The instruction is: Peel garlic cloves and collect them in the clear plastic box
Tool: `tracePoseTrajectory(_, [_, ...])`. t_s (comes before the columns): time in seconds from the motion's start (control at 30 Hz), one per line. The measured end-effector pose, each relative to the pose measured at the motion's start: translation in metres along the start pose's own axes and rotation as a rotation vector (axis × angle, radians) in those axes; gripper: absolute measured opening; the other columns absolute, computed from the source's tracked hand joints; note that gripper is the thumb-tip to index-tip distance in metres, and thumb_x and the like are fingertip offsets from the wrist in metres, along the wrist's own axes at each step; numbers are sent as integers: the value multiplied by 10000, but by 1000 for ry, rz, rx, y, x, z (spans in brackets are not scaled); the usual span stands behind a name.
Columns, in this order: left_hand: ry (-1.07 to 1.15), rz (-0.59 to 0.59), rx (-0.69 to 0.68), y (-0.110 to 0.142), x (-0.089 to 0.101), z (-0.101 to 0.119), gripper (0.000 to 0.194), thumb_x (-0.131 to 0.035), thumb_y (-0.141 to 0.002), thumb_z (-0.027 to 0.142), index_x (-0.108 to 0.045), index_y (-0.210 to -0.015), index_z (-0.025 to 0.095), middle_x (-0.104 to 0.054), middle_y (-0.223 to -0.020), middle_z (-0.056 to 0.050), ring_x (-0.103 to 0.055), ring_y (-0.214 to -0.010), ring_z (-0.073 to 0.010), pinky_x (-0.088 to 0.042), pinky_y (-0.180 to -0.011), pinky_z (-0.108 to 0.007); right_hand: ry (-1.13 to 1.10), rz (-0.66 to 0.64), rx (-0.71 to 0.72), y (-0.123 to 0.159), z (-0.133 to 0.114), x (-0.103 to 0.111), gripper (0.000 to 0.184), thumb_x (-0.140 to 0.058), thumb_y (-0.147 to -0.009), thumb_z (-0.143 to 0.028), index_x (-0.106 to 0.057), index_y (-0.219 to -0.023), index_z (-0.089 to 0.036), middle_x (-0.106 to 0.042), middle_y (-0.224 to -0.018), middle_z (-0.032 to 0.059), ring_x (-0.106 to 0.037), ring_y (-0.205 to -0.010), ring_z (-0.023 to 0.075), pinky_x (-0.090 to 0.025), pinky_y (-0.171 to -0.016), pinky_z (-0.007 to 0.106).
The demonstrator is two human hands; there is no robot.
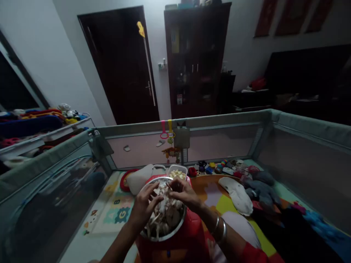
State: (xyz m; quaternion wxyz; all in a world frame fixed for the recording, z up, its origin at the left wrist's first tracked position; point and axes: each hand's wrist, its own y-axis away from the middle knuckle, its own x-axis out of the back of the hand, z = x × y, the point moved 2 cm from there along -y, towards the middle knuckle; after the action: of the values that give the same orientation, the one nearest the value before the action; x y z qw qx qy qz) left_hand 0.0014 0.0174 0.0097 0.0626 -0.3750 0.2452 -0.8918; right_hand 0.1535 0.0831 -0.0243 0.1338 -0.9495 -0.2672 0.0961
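Observation:
A round metal bowl (161, 239) sits in front of me, filled with whitish and brown papery skins that look like garlic (172, 218), with some stalk-like bits. Over its left side, my left hand (145, 205) hovers with curved fingers held apart; nothing shows between them. My right hand (185, 192), with silvery bangles at the wrist, is above the bowl's right side. Its thumb and fingertips are drawn together around something too small and dark to make out. Just behind the bowl stands a clear plastic container (178, 167) of pale pieces resembling peeled garlic cloves (177, 174).
The bowl rests on a red plastic stand (193, 233). A playpen wall (219, 140) surrounds the patterned mat (104, 215). Toys (219, 168), a grey plush toy (260, 191) and a white cushion (237, 197) lie rightward; another pale cushion (139, 179) is behind left.

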Motion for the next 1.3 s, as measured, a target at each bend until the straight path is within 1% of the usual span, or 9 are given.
tracePoseTrajectory(0.1, [27,-52,-56,-11,-9,-1,266,-562,-751,152,-612,-1008,201,-655,-940,-63,-621,-731,-167,-512,-664,-280,-27,5,-23,2,-1,-4,321,-731,-598,-374,-559,-771,-165,-578,-681,-19,-564,-634,132,-463,-612,260])
tracePoseTrajectory(0.2, [35,-94,-88,-18,-16,-6,219,-562,-748,138,-637,-942,207,-658,-922,-54,-617,-815,-184,-497,-724,-294,-58,-9,-32,3,0,-6,333,-733,-610,-349,-585,-850,-171,-619,-789,6,-593,-753,162,-464,-708,287])
tracePoseTrajectory(0.33, [65,-72,-67,-25,-20,-14,135,-572,-754,178,-646,-865,199,-667,-812,-34,-624,-723,-174,-497,-678,-282,36,-12,15,1,6,-4,402,-732,-621,-297,-588,-983,-203,-638,-972,34,-584,-908,202,-440,-815,324])
tracePoseTrajectory(0.5, [167,-38,-58,-28,-19,-22,130,-539,-792,203,-659,-841,201,-683,-829,-39,-631,-774,-177,-492,-716,-279,309,76,4,-6,14,3,243,-693,-658,-274,-630,-879,-196,-651,-835,19,-588,-797,195,-456,-726,305])
tracePoseTrajectory(0.8, [197,3,88,-26,-12,-37,144,-527,-803,252,-641,-787,164,-691,-782,-51,-630,-736,-173,-488,-681,-261,560,6,-45,-23,16,5,227,-655,-714,-298,-634,-903,-173,-653,-790,18,-581,-724,170,-443,-658,265])
tracePoseTrajectory(0.9, [191,-83,111,-28,-17,-42,172,-517,-805,297,-630,-825,169,-686,-876,-56,-629,-804,-179,-483,-724,-267,635,0,-16,-23,18,6,168,-625,-747,-262,-643,-897,-188,-672,-804,21,-603,-744,176,-444,-692,279])
tracePoseTrajectory(1.0, [132,-189,172,-30,-23,-49,285,-560,-766,361,-610,-964,163,-693,-870,-47,-643,-699,-170,-494,-653,-253,747,14,19,-22,23,5,200,-647,-725,-201,-630,-923,-191,-683,-835,39,-617,-767,192,-445,-706,298])
tracePoseTrajectory(1.1, [44,-257,173,-31,-26,-55,320,-486,-806,370,-611,-1043,195,-683,-998,-51,-640,-833,-195,-485,-744,-279,815,-30,18,-24,28,3,199,-599,-763,-178,-601,-962,-186,-681,-868,51,-622,-793,196,-452,-708,308])
tracePoseTrajectory(1.3, [-44,-296,235,-31,-25,-59,426,-396,-837,419,-598,-1105,156,-657,-1069,-96,-622,-917,-250,-471,-773,-322,792,-102,63,-32,32,-2,199,-510,-834,-178,-540,-1030,-162,-651,-986,60,-603,-904,161,-447,-788,274])
